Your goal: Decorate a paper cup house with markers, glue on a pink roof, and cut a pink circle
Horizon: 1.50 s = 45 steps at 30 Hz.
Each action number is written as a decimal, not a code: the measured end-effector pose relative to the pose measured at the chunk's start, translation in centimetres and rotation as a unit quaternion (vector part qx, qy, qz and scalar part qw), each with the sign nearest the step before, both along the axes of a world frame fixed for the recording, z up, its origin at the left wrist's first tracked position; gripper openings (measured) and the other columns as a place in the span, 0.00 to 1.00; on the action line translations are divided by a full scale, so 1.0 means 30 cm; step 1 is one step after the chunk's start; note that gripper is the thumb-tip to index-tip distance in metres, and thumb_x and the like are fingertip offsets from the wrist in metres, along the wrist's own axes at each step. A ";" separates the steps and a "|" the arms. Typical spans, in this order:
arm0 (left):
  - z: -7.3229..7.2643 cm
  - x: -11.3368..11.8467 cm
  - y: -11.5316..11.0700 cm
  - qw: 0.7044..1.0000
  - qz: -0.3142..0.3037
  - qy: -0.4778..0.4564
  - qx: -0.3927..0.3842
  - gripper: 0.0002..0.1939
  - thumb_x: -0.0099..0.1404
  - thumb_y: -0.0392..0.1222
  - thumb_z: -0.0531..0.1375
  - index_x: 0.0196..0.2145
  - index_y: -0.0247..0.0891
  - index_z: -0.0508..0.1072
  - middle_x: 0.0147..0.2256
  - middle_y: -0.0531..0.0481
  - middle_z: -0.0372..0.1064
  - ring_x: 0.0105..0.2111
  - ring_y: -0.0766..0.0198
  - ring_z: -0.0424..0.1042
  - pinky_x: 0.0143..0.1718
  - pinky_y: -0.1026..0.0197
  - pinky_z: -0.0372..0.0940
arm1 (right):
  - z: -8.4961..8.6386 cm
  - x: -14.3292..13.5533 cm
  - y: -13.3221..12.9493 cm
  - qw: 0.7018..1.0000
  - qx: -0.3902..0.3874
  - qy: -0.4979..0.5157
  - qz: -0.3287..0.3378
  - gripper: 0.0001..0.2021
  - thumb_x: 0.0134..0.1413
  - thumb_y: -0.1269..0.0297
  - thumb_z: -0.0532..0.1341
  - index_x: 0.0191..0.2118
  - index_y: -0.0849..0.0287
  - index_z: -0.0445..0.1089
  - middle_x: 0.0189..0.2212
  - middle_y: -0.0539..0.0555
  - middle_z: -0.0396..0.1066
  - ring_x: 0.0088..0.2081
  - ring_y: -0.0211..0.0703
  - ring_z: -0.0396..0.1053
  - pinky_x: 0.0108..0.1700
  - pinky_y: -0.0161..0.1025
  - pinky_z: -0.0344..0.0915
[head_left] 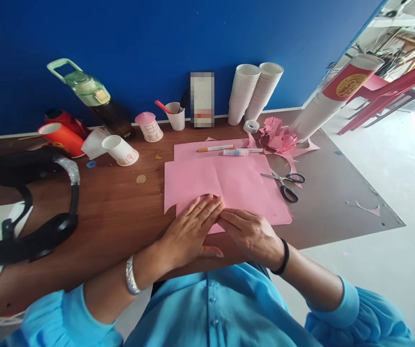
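My left hand lies flat with its fingers stretched out over the near part of the pink paper. A thin curved edge shows just beyond those fingertips; most of whatever lies under the palm is hidden. My right hand rests beside it, fingers extended and pressing down, their tips against the left fingers. Black-handled scissors lie part-open over the sheets' right edge. Across the far part of the paper are an orange-and-white pen and a white glue tube.
Behind the paper stand a pink-roofed paper cup, a cup of pens, a phone and stacked white cups. Crumpled pink scraps lie right. Leftward are a bottle, a decorated cup and a black headset.
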State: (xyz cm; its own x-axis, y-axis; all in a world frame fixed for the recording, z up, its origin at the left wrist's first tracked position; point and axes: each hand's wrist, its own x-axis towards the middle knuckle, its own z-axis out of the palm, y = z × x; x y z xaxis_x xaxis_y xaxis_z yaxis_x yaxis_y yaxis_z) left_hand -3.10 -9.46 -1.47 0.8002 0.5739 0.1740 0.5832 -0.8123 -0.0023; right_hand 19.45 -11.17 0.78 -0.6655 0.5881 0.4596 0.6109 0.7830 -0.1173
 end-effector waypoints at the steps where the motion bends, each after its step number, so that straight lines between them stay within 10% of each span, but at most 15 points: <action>1: -0.002 0.000 -0.001 1.000 0.001 -0.004 -0.001 0.57 0.65 0.77 0.50 0.75 0.28 0.48 0.73 0.37 0.51 0.74 0.46 0.53 0.74 0.45 0.52 | -0.003 0.010 0.001 1.000 0.010 0.008 0.014 0.11 0.69 0.74 0.57 0.50 0.70 0.76 0.45 0.65 0.81 0.49 0.51 0.80 0.50 0.45 0.81; 9: -0.009 0.000 -0.007 1.000 0.009 -0.010 0.000 0.54 0.65 0.78 0.48 0.73 0.32 0.55 0.74 0.41 0.49 0.74 0.45 0.52 0.74 0.43 0.52 | 0.004 0.068 0.007 0.995 0.041 0.062 0.072 0.11 0.70 0.74 0.57 0.49 0.66 0.77 0.46 0.64 0.82 0.47 0.49 0.82 0.43 0.42 0.82; 15: -0.007 -0.001 0.006 0.999 -0.005 -0.020 -0.026 0.56 0.63 0.79 0.48 0.73 0.32 0.56 0.73 0.38 0.53 0.74 0.42 0.52 0.72 0.40 0.53 | 0.081 0.123 0.081 0.998 0.050 -0.009 -0.025 0.11 0.69 0.74 0.58 0.46 0.62 0.78 0.36 0.57 0.81 0.32 0.40 0.78 0.34 0.36 0.73; 25: -0.003 0.003 0.014 0.999 -0.006 -0.018 -0.041 0.58 0.58 0.78 0.57 0.72 0.32 0.57 0.72 0.33 0.56 0.73 0.37 0.54 0.71 0.37 0.55 | 0.176 0.092 0.428 0.955 -0.107 -0.149 -0.234 0.13 0.71 0.65 0.56 0.48 0.56 0.80 0.45 0.58 0.81 0.44 0.51 0.78 0.38 0.42 0.67; 35: 0.078 0.029 0.009 0.997 0.006 -0.034 -0.073 0.58 0.57 0.76 0.61 0.71 0.33 0.56 0.69 0.31 0.61 0.69 0.37 0.61 0.67 0.35 0.62 | 0.117 -0.037 0.718 0.948 -0.134 -0.175 -0.231 0.15 0.68 0.73 0.54 0.51 0.69 0.76 0.51 0.70 0.76 0.54 0.56 0.71 0.48 0.45 0.66; 40: 0.169 0.010 0.108 0.993 0.029 -0.115 -0.001 0.31 0.73 0.57 0.58 0.66 0.37 0.65 0.62 0.37 0.70 0.60 0.48 0.71 0.61 0.44 0.70 | 0.120 -0.074 0.734 0.964 -0.095 -0.171 -0.182 0.16 0.67 0.77 0.51 0.44 0.68 0.78 0.46 0.68 0.78 0.50 0.56 0.71 0.50 0.48 0.61; 45: 0.181 -0.060 0.274 0.955 0.186 -0.184 0.140 0.28 0.74 0.50 0.60 0.65 0.34 0.66 0.57 0.32 0.72 0.56 0.43 0.73 0.55 0.41 0.71 | 0.151 -0.084 0.603 0.984 -0.040 -0.125 -0.124 0.14 0.72 0.70 0.51 0.49 0.61 0.75 0.46 0.62 0.78 0.47 0.50 0.71 0.50 0.45 0.59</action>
